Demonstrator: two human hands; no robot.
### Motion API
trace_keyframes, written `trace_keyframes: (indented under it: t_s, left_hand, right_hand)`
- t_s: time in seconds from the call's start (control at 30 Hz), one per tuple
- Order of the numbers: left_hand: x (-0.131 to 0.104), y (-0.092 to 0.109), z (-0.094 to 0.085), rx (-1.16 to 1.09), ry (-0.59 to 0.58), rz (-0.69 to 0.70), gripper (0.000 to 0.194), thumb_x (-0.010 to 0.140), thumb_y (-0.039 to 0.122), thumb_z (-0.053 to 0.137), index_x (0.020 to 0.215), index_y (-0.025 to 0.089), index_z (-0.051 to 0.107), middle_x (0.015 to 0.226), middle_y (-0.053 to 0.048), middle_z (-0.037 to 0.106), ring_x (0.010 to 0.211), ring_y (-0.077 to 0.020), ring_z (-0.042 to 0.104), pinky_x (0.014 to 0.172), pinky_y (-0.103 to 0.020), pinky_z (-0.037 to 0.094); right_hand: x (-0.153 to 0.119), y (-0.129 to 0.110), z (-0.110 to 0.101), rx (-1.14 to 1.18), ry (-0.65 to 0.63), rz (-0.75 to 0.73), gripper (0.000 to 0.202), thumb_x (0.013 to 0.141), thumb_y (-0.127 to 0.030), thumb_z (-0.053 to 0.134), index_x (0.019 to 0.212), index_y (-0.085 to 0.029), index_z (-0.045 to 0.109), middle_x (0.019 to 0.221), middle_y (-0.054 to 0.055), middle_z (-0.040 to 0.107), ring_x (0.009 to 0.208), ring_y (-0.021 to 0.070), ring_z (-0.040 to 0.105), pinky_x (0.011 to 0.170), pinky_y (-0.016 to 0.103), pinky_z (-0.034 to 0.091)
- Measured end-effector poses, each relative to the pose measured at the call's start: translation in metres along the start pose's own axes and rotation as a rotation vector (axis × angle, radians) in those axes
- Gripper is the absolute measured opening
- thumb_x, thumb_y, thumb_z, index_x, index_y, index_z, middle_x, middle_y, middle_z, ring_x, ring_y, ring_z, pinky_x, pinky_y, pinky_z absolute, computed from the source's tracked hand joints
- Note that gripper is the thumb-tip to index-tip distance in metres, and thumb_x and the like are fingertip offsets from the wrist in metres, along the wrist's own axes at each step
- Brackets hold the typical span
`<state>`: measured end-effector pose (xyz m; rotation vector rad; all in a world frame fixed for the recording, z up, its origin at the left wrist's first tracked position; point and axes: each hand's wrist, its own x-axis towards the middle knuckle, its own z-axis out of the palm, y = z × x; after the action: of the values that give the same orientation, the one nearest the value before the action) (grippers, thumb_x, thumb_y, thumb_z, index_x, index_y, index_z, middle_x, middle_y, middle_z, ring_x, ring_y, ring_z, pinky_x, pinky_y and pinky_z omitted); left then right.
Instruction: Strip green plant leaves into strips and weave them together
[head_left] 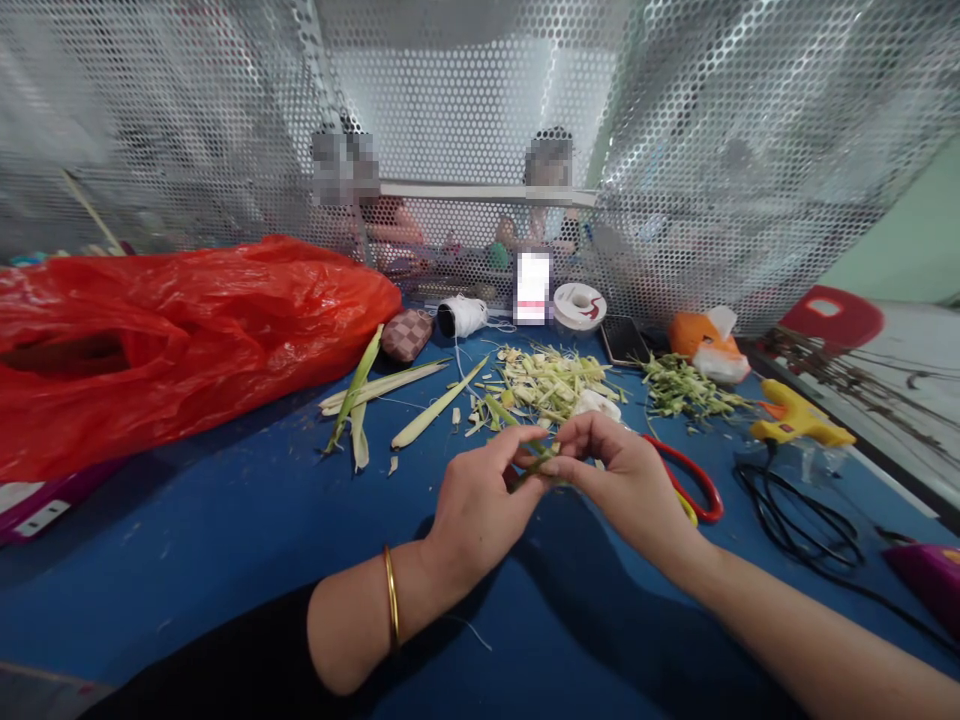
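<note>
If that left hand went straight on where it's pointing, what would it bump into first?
Probably the right hand: its fingertips are just ahead of the left hand, by the small green piece they're pinching. Whether the hands already touch is hard to tell.

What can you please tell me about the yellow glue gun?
The glue gun lies unheld at the right of the blue table. Its body looks like yellow plastic, with an orange trigger-like part. A black cable leaves it and loops nearby. Something clear, hard to identify, shows at its near side.
</note>
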<state>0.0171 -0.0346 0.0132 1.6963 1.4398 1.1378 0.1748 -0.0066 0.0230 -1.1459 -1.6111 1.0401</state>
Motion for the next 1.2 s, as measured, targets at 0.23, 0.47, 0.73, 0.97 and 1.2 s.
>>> trace_keyframes:
  t_s: [0.23,0.47,0.73,0.97,1.2]
  left_hand:
    - [0.007,0.000,-0.001,-0.241,0.020,-0.136,0.027,0.070,0.017,0.068,0.097,0.019,0.068,0.080,-0.002,0.070,0.056,-0.0111,0.060,0.052,-0.022,0.050]
    - [0.003,-0.001,0.004,-0.188,-0.024,-0.112,0.029,0.071,0.016,0.066,0.099,0.021,0.070,0.081,-0.001,0.070,0.058,-0.0110,0.061,0.050,-0.020,0.049]
    - [0.011,0.002,-0.002,-0.338,0.059,-0.249,0.025,0.069,0.020,0.070,0.093,0.017,0.068,0.076,0.000,0.067,0.043,-0.0054,0.053,0.044,-0.019,0.046]
    - [0.009,0.002,-0.002,-0.313,0.023,-0.225,0.023,0.070,0.021,0.067,0.093,0.016,0.067,0.083,-0.003,0.069,0.044,-0.0066,0.058,0.045,-0.019,0.048]
    - [0.010,0.002,-0.002,-0.285,0.046,-0.237,0.024,0.072,0.021,0.068,0.096,0.016,0.067,0.078,-0.001,0.068,0.046,-0.0082,0.061,0.046,-0.019,0.047]
  right_hand:
    - [0.004,-0.003,-0.003,0.096,0.000,-0.045,0.015,0.070,-0.022,0.069,0.083,-0.019,0.061,0.074,0.001,0.064,0.066,0.0136,0.059,0.064,0.028,0.052]
    - [0.000,-0.001,0.003,0.117,0.011,-0.005,0.018,0.069,-0.022,0.069,0.084,-0.019,0.059,0.070,0.000,0.063,0.064,0.0140,0.059,0.060,0.027,0.051]
    - [0.008,0.004,-0.009,-0.073,0.146,-0.016,0.018,0.079,-0.036,0.063,0.076,-0.019,0.062,0.070,0.001,0.060,0.066,0.0152,0.053,0.062,0.029,0.043]
    - [0.006,0.002,-0.004,-0.113,-0.049,-0.032,0.011,0.077,-0.031,0.066,0.077,-0.020,0.069,0.077,0.002,0.066,0.075,0.0183,0.058,0.075,0.033,0.045]
    - [0.004,0.003,-0.002,0.009,-0.133,0.039,0.009,0.077,-0.025,0.064,0.084,-0.019,0.064,0.074,0.000,0.064,0.069,0.0148,0.058,0.065,0.028,0.047]
